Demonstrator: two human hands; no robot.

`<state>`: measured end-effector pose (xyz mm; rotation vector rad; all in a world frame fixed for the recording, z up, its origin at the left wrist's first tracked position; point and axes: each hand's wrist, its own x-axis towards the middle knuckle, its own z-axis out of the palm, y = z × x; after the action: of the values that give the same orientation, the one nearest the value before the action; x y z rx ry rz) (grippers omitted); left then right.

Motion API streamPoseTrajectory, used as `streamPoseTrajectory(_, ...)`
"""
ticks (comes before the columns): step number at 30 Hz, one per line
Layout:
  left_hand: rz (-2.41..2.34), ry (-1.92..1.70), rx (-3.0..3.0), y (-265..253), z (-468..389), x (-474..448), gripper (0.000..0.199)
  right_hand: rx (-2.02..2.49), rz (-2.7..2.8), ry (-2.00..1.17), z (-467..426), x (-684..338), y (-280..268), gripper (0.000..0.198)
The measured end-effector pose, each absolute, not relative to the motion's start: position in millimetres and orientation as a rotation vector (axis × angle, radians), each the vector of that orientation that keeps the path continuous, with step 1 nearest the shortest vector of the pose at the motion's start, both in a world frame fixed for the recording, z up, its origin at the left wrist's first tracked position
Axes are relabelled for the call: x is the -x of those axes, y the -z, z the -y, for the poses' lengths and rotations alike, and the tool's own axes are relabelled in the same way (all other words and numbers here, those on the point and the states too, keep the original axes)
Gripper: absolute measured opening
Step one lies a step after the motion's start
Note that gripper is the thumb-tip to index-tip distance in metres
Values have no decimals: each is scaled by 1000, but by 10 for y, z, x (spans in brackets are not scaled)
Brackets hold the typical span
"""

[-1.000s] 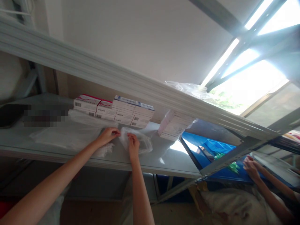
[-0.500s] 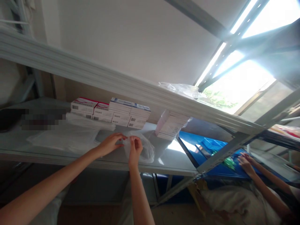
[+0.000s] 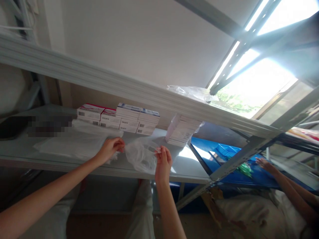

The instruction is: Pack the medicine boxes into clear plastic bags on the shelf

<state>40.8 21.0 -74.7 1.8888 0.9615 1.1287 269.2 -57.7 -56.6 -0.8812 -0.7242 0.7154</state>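
Two forearms of yours reach over the grey shelf, with pale trousers showing beneath its front edge. Your right hand has thumb and fingers pinched together, clamped on the right edge of a clear bag. Your left hand is at the bag's other side, fingertips close together; you cannot tell from this view whether plastic is caught between them. The bag sits between your hands, crumpled and puffed, over the front half of the shelf. Left of it, partly behind your left hand, lies a pile of flat bags, and farther left a dark object sits beside a blurred-out patch.

Behind the bag stand white boxes with red tops, and just right of them, blue-topped boxes. Farther right is a film-wrapped stack. Past the slanting grey post, a co-worker's hand is near a green bundle and a blue tray. Above, a loose bag lies on the upper shelf, and beyond it a bright window shows greenery.
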Motion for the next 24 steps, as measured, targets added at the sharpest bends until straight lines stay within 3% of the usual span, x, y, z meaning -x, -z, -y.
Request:
streamPoseTrajectory(7, -968, -1166, -2006, 476, -39, -356, 19, 864, 875, -906, 694, -3159, 364, 41)
streamPoseTrajectory(12, -945, -1165, -1971, 429, -112, -276, 22, 1152, 1078, -611, 716, -3277, 391, 29)
streamPoseTrajectory(18, -1004, -1018, -1991, 267, -254, 27, 18, 1318, 1033, -369, 707, -3716, 298, 28)
streamPoseTrajectory(24, -1020, -1075, -2029, 37, -311, 242, 21, 1364, 1214, -350, 781, -3898, 122, 31)
